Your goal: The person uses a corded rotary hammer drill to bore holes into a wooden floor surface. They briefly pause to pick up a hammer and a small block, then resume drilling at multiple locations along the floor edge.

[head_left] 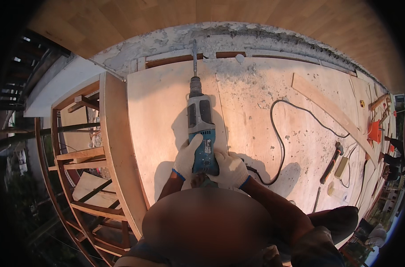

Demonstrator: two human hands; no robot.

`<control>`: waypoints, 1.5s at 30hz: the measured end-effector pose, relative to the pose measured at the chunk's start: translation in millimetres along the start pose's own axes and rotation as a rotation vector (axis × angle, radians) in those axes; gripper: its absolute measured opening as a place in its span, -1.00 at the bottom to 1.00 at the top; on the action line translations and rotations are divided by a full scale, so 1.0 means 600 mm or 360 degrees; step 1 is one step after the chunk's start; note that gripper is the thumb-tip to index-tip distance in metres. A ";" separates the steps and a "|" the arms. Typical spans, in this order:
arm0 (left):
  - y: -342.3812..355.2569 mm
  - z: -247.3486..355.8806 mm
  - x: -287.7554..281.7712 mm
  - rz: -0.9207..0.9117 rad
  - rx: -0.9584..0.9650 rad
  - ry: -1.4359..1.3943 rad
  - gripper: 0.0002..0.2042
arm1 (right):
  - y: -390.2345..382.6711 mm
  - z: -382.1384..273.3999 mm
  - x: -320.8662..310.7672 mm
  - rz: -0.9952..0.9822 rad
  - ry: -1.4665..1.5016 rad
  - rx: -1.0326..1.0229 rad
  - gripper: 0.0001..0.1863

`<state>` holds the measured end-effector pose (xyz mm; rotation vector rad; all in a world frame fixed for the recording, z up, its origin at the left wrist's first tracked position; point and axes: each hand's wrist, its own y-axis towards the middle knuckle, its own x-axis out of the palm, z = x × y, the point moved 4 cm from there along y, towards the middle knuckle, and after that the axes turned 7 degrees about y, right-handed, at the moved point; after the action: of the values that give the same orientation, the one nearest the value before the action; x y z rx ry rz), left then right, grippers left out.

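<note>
A blue and grey rotary hammer drill [201, 120] points away from me, its long chisel bit [195, 60] reaching over the plywood's far edge to the rough concrete [167, 46]. My left hand [186, 158], in a white knit glove with a blue cuff, is wrapped around the left side of the drill body. On the rear right side of the drill, my right hand [230, 169], gloved the same way, is closed around the grip. Its fingertips are partly hidden. A black cord [280, 151] runs from near the right hand and loops over the plywood.
Plywood sheets [162, 107] carry scattered concrete crumbs. A long board [322, 104], a hammer [332, 164], a wooden block [341, 168] and a red object [374, 131] lie to the right. Timber framing [116, 133] with open gaps borders the left side. A wood-panelled surface [176, 15] curves across the far side.
</note>
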<state>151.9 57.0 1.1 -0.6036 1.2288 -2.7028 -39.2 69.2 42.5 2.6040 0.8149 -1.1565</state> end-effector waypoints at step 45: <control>-0.079 0.134 -0.141 0.1050 0.1351 -0.0890 -0.07 | 0.151 -0.128 0.087 -0.0293 0.0705 0.0218 -0.28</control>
<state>264.5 54.1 57.7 -0.6015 0.0592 -1.9861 87.5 43.5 51.5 3.0050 1.1118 -0.6954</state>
